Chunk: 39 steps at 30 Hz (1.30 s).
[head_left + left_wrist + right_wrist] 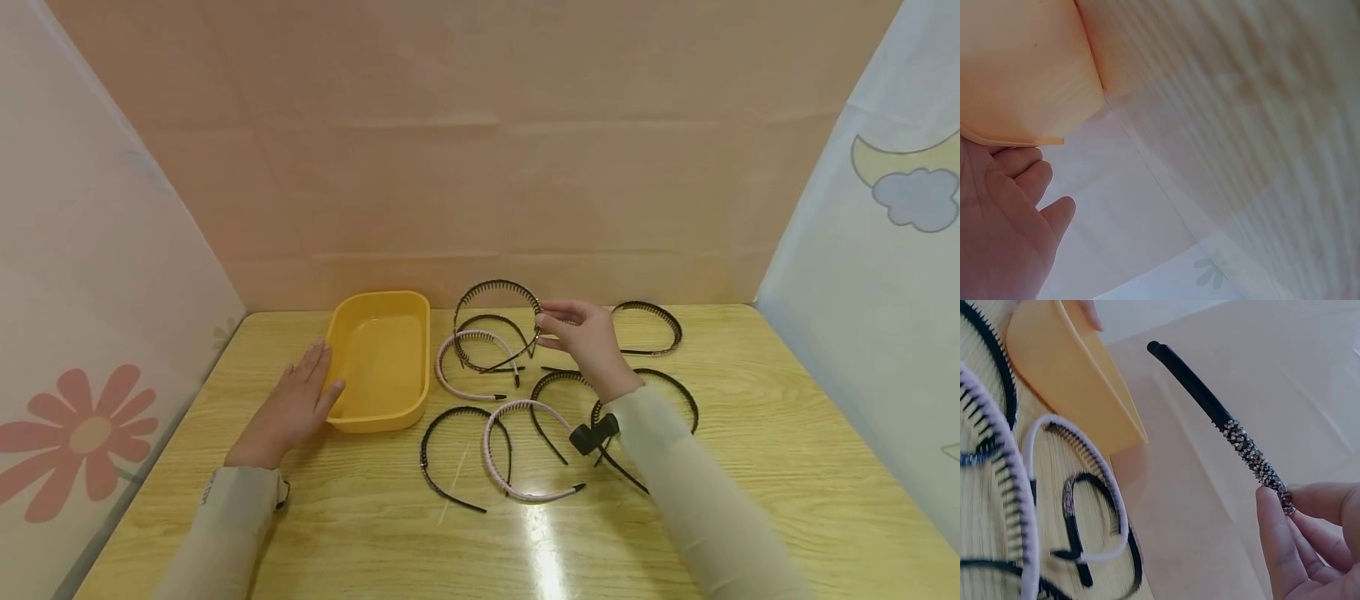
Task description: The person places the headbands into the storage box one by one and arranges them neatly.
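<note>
My right hand (588,342) pinches a toothed black headband (498,283) between thumb and fingers, above the others on the table. In the right wrist view, the part of the headband (1250,453) next to the fingertips is crusted with glittery stones, and its end is smooth black. My left hand (296,408) lies against the left wall of a yellow plastic tray (378,358), fingers extended along the rim and thumb at its near corner. In the left wrist view, the fingers touch beneath the tray's edge (1025,143).
Several black headbands and two pink headbands lie on the wooden table, some overlapping. One pink headband (438,367) is near the tray, another (487,450) closer to the front. A black headband (678,333) lies back right. Cloth-covered walls (495,167) enclose the back and sides.
</note>
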Available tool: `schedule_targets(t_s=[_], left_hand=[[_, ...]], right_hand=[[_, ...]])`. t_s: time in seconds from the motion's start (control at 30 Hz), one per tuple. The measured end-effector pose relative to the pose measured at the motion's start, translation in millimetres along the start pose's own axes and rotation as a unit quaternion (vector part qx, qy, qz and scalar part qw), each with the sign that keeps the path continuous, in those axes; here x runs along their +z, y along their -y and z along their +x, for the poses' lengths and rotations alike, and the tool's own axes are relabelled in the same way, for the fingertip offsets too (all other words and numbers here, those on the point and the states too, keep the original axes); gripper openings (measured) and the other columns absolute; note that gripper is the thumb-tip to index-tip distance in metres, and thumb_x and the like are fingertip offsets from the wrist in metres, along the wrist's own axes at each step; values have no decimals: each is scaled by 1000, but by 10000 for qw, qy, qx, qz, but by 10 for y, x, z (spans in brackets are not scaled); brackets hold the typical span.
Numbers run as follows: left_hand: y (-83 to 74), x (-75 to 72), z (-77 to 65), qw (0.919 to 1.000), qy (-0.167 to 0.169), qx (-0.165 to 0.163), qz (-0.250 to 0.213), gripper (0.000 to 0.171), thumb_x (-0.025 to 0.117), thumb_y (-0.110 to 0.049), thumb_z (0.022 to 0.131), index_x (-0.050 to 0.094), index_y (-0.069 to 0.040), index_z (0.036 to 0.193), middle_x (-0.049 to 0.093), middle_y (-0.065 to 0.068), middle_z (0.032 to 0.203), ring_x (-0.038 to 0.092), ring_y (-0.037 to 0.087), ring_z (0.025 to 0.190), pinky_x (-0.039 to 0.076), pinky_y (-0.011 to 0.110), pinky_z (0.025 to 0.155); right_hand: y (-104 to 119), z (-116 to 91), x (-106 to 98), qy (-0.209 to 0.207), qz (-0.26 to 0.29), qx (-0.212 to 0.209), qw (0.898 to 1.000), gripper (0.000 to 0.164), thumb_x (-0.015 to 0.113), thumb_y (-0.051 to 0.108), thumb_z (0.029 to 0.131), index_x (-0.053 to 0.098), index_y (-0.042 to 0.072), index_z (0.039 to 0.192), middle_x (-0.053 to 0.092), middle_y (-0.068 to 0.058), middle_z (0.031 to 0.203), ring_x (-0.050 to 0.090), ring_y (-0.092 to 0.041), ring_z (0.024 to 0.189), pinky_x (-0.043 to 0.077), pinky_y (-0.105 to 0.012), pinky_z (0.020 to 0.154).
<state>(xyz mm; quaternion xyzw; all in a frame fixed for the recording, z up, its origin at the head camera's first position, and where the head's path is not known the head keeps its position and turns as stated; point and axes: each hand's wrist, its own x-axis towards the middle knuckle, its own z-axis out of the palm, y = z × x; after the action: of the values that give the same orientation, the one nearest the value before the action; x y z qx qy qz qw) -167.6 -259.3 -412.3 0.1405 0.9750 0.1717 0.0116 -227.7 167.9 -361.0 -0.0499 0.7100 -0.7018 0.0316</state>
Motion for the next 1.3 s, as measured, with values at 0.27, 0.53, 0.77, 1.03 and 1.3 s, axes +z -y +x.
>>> schedule_targets(t_s=[0.27,0.53,0.77,1.03,1.3], left_hand=[[21,6,7,10000,-8,10,5,74,35,-41,111,12,13,156,6,30,165,7,45,153,10,67,118],[24,16,8,10000,-31,-6,-30,74,36,-40,111,12,13,157,6,30,165,6,45,153,10,66,119],[22,16,0,10000,-36,-16,10,75,34,-42,111,12,13,156,6,30,165,6,45,153,10,66,118],[25,18,-10,10000,-25,-14,-30,75,34,-42,111,12,14,156,5,30,165,5,45,153,10,66,119],[23,24,-7,10000,-78,26,-13,74,33,-42,112,13,14,156,7,32,164,7,46,152,12,67,118]], right_hand=[[-17,36,317,128,359,184,9991,38,69,9,98,61,-3,133,61,-17,120,66,-22,102,59,-37,89],[-90,29,614,319,593,192,9975,37,68,7,98,62,-4,133,61,-19,121,64,-32,111,59,-37,87],[-116,53,845,401,566,266,9972,32,69,6,97,67,0,128,63,-19,118,66,-37,110,57,-48,93],[-191,102,1089,410,380,237,9982,28,72,5,95,70,2,123,66,-15,113,71,-35,99,58,-48,88],[-237,164,1301,459,56,77,9989,30,72,5,95,68,-1,124,66,-17,113,72,-23,90,62,-38,80]])
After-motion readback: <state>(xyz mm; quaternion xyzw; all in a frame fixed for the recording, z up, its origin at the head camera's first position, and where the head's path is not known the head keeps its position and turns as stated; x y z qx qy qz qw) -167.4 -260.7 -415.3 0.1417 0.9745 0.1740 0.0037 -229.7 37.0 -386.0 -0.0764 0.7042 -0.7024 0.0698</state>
